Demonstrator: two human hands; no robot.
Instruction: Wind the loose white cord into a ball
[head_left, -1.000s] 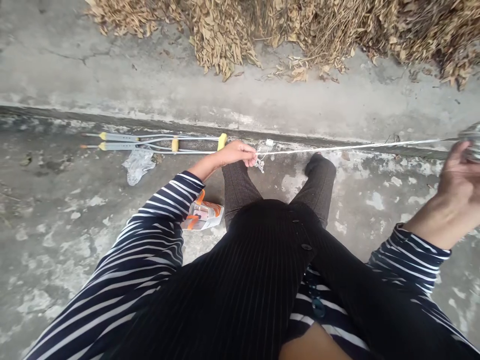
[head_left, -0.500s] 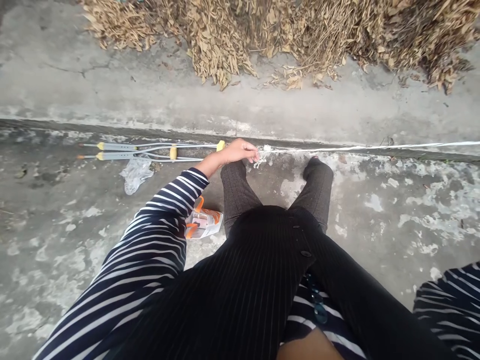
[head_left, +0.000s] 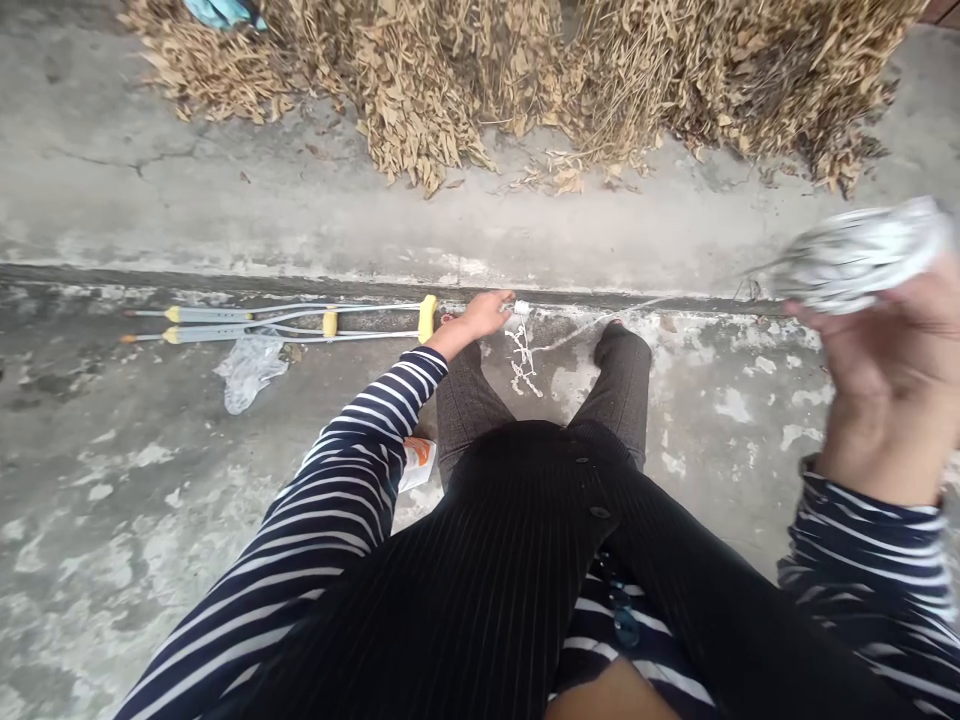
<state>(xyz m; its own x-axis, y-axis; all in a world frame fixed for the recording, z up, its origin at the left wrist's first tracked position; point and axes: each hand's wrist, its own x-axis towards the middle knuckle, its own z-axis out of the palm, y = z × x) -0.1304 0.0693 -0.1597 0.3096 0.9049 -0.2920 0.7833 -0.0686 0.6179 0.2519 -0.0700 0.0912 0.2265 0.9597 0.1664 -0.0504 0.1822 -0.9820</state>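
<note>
My left hand (head_left: pixel 486 314) is low over the ground in front of my feet, its fingers closed in a pinch at a small white knotted end of a cord (head_left: pixel 525 365). Loose, curly strands hang from that end, and a slack stretch runs off to the right. On the far right my right hand (head_left: pixel 889 350) is raised and wrapped round a thick bundle of white cord (head_left: pixel 862 255), blurred by motion. The thin line between bundle and knotted end shows only in part.
A pair of crutches (head_left: pixel 330 322) with yellow pads lies to the left, beside a crumpled clear plastic bag (head_left: pixel 251 370). An orange and white bag (head_left: pixel 417 462) sits partly behind my left arm. Dry leafy stalks (head_left: pixel 525 80) cover the raised concrete ledge (head_left: pixel 300 215) ahead.
My right hand has come into view at the right with the cord bundle. The cord, taut before, now sags, and its curly strands hang lower. My left hand stays near the same spot.
</note>
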